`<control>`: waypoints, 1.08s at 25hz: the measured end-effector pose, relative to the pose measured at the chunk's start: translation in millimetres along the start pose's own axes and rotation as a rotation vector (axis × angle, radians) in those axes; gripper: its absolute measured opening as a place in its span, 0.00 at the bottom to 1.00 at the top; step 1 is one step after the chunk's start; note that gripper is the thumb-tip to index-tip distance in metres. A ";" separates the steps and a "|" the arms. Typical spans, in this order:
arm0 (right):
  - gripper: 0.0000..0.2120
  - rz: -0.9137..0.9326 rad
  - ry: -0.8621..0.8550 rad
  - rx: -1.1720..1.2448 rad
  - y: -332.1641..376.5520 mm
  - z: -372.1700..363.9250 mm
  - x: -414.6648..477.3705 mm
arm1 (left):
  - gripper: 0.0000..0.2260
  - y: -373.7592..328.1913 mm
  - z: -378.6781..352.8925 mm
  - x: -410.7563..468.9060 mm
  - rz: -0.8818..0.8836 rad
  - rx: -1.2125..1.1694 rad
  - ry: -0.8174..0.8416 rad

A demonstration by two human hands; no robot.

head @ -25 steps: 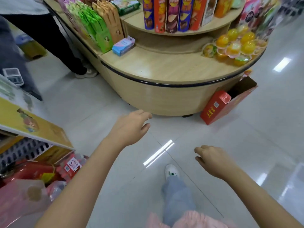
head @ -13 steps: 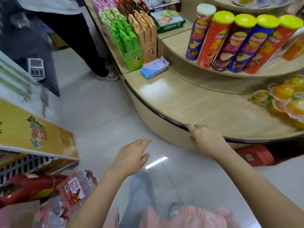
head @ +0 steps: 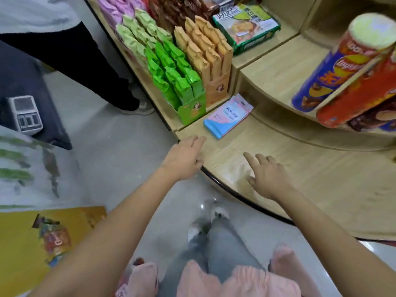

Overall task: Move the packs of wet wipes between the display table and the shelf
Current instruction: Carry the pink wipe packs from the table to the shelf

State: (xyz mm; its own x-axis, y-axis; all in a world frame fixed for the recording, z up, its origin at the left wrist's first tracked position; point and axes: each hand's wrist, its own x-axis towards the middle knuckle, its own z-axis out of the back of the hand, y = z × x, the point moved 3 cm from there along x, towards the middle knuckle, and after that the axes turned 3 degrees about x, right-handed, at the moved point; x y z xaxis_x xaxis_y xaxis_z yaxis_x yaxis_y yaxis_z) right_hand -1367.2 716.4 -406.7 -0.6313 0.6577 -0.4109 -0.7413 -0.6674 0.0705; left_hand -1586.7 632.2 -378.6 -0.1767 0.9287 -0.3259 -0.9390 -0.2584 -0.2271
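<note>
Head view: left hand point(head: 184, 160), right hand point(head: 266, 177) straight-fingered, perhaps touching display table point(head: 334, 189).

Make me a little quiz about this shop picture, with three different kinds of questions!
1. True or false: the left hand is holding the pack of wet wipes.
2. What does the pack lie on? A) the display table B) the floor C) a chair
3. Fill in the gap: the left hand and the right hand are both ___ (open or shut).
Key: 1 false; 2 A; 3 open.
</note>
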 end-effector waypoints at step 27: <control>0.25 -1.049 -0.166 1.963 -9.9 -31.8 197.9 | 0.11 28.1 -50.8 238.7 0.522 -0.888 0.339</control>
State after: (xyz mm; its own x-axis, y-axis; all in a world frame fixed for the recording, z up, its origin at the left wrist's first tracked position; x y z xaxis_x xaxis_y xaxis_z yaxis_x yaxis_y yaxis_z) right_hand -1477.5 842.0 -517.6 0.0913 0.5229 -0.8475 0.1097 0.8406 0.5305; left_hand -1640.3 833.2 -509.4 -0.2743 0.5616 -0.7806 -0.1984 -0.8273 -0.5255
